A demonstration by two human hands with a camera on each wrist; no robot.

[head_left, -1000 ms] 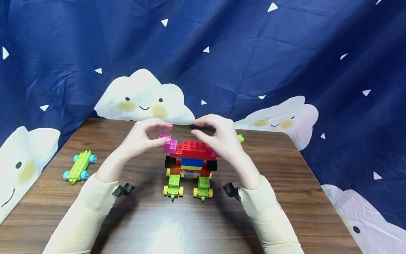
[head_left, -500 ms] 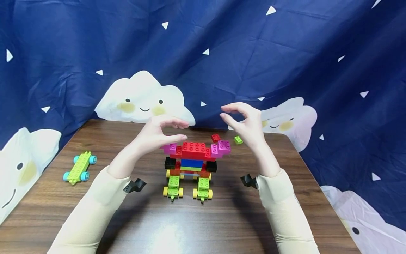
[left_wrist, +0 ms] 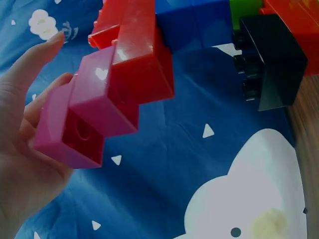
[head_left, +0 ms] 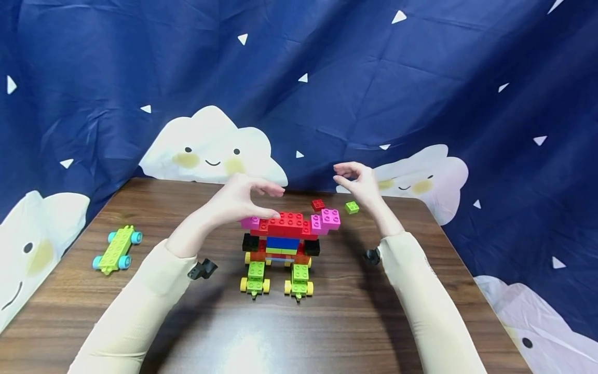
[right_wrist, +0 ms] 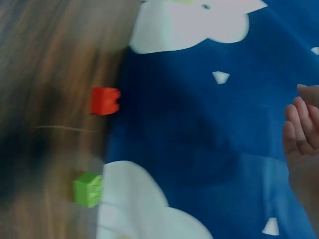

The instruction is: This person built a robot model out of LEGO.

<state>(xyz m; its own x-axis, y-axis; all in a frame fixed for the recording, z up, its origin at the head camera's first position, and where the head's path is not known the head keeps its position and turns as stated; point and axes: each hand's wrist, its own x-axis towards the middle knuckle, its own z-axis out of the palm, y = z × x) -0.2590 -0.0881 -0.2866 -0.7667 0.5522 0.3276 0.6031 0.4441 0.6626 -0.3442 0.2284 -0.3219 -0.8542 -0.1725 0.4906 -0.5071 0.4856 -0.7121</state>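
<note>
A toy-brick model (head_left: 282,243) stands mid-table, built of red, blue, black and lime bricks on yellow-wheeled bases. Stepped pink bricks (head_left: 329,219) form its right arm. My left hand (head_left: 240,198) is over the model's left arm, fingers and thumb curved apart around nothing, overlapping the red top brick (head_left: 291,223). In the left wrist view, the left arm's pink bricks (left_wrist: 75,124) show in front of the palm. My right hand (head_left: 363,184) hovers with loosely bent fingers above a small lime brick (head_left: 352,207) and a small red brick (head_left: 318,204), holding nothing.
A lime wheeled base (head_left: 117,250) with light-blue wheels lies on the left of the wooden table (head_left: 374,322). Behind the table's far edge hangs a dark blue curtain (head_left: 327,47) with white clouds and triangles.
My right hand has left the model's right arm and moved right toward the far loose bricks, uncovering the right pink bricks. My left hand has shifted right over the model.
</note>
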